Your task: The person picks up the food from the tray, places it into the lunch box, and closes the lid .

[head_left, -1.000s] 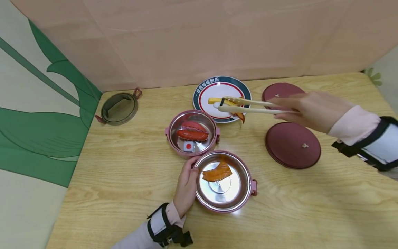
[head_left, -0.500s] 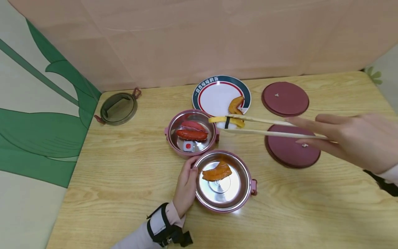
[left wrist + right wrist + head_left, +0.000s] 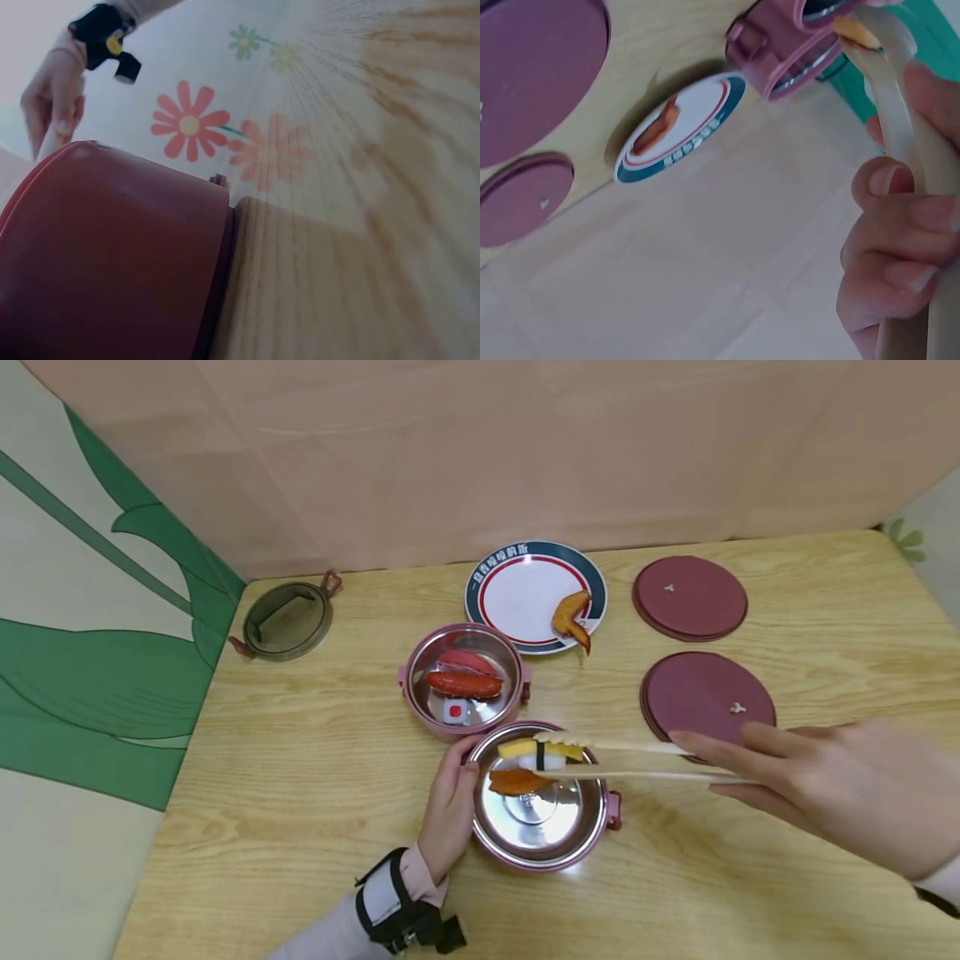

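Observation:
My right hand (image 3: 817, 785) holds cream-coloured tongs (image 3: 637, 772). Between their tips is a piece of egg sushi (image 3: 542, 753), yellow on white with a black band, over the near pink steel-lined bowl (image 3: 596, 827). Whether the sushi touches the bowl floor I cannot tell. An orange slice of food (image 3: 517, 782) lies in that bowl, partly behind the tongs. With my left hand (image 3: 447, 810) I grip the bowl's left side; its handle there is hidden. Only the bowl's outer wall (image 3: 112, 247) fills the lower left of the left wrist view.
A second pink bowl (image 3: 412, 714) just behind holds a sausage (image 3: 465, 684), a pink piece and a white-and-red one. Farther back, a plate (image 3: 517, 589) bears a chicken wing (image 3: 572, 617). Two maroon lids (image 3: 690, 597) lie at right, a clear-topped lid (image 3: 288, 621) at back left.
My right hand has carried the egg sushi in the tongs from the plate toward me, over the near bowl. The chicken wing stays on the plate. My left hand has not moved.

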`<state>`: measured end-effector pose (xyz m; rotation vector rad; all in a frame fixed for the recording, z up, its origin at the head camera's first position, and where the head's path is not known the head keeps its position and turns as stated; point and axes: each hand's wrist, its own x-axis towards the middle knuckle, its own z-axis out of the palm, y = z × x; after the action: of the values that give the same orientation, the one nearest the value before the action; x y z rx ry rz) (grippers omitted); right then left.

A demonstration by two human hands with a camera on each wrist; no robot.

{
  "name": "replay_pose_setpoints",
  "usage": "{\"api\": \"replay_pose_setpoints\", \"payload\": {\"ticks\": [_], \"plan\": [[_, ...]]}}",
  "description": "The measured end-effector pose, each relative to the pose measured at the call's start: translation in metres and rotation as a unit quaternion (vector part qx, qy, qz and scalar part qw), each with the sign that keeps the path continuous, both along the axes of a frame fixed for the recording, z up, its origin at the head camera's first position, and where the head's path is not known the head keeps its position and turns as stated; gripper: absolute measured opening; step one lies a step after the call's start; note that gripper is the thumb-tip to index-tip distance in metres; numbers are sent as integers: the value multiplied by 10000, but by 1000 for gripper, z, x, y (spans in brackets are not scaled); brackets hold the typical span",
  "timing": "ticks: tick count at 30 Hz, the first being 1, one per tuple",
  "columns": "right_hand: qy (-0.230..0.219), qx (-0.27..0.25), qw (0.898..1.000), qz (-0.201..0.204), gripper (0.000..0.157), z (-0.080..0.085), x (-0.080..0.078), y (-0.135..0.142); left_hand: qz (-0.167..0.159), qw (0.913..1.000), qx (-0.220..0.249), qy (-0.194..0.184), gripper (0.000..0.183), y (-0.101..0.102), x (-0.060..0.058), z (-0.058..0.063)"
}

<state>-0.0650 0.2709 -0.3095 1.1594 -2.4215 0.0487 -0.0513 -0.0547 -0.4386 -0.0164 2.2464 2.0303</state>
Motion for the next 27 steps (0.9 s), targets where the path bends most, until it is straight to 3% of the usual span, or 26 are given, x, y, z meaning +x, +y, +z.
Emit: {"api": "replay_pose_setpoints", "payload": {"ticks": [11,16,20,26,27], "plan": [[-353,518,9958,673,60,-14,12,-14,26,10000,-35,20,36,0,0,0],[-666,925,9912,678,71,-17,12,-19,-13,10000,-46,-32,36,-1,0,0],[-667,1029,9900,693,75,-18,12,-22,-37,10000,-41,-13,36,-1,0,-1],[-685,1088,9899,593,73,-17,12,-25,-36,10000,-42,18,36,-1,0,-2],[-698,1147,9892,595,58,-16,12,-25,-31,10000,-38,18,36,-1,0,-2]]}}
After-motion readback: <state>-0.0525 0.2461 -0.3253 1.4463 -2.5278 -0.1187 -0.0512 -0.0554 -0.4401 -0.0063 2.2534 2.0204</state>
